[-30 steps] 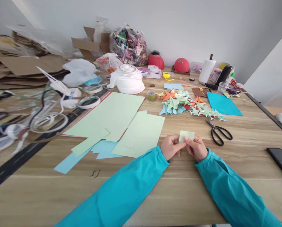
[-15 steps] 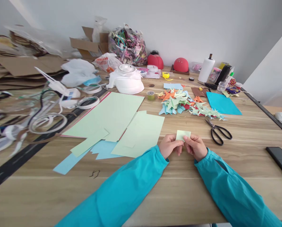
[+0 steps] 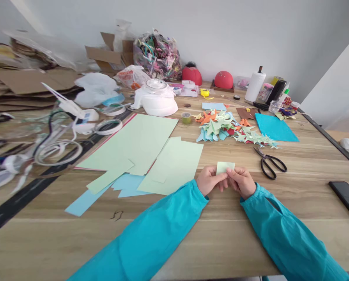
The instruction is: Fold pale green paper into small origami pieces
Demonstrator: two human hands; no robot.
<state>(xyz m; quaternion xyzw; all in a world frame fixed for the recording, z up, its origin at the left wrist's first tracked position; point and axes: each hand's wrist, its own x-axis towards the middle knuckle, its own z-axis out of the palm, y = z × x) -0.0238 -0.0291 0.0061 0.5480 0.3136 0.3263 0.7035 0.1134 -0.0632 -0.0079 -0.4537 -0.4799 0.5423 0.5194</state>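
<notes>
A small pale green piece of paper (image 3: pixel 224 167) is held up between my two hands, just above the table. My left hand (image 3: pixel 209 179) pinches its lower left side, and my right hand (image 3: pixel 242 180) grips the lower right with the thumb laid over the front. The thumbs nearly meet at the paper's bottom edge; the fingers behind it are partly hidden. Beyond my hands lies a pile of folded paper stars (image 3: pixel 218 127) in green, orange and blue. Black-handled scissors (image 3: pixel 269 163) rest to the right of my right hand.
Pale green sheets (image 3: pixel 174 164) and blue paper strips (image 3: pixel 88 199) lie to the left. A turquoise sheet (image 3: pixel 276 127) is at the back right, a phone (image 3: pixel 346 200) at the right edge. White tape rolls and cords (image 3: pixel 59 152) clutter the far left. A spool (image 3: pixel 186 118) stands near the stars.
The paper has shifted very slightly left in view. Both hands keep their grip on it, and the things on the table look the same.
</notes>
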